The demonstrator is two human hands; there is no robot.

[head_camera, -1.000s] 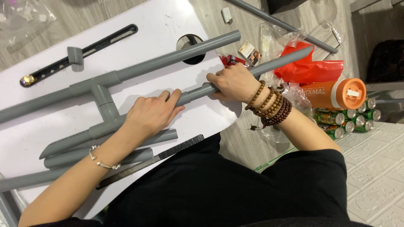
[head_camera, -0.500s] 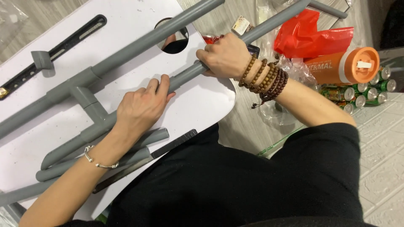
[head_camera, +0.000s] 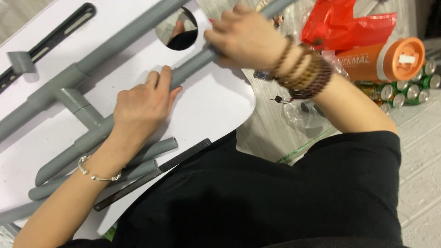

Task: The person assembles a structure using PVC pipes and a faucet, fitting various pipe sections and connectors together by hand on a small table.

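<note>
A grey tube frame (head_camera: 78, 78) lies on a white board (head_camera: 211, 105) across my lap. Its near long tube (head_camera: 186, 71) runs up to the right. My left hand (head_camera: 142, 103), with a thin silver bracelet, presses flat on that tube, fingers over it. Further along the same tube my right hand (head_camera: 243, 39) grips it; several brown bead bracelets (head_camera: 301, 73) circle that wrist. The tube's far end leaves the view at the top edge. A round hole (head_camera: 177, 30) is cut in the board just behind the tube.
Two loose grey tubes (head_camera: 142, 160) and a flat black bar (head_camera: 156, 172) lie at the board's near edge. A black slotted bracket (head_camera: 50, 39) rests at the far left. On the floor to the right are a red plastic bag (head_camera: 344, 23), an orange bottle (head_camera: 386, 59) and several green cans (head_camera: 409, 92).
Both hands have stayed on the near tube. The view has closed in and shifted, so the frame, hands and floor clutter now appear larger and higher in the picture.
</note>
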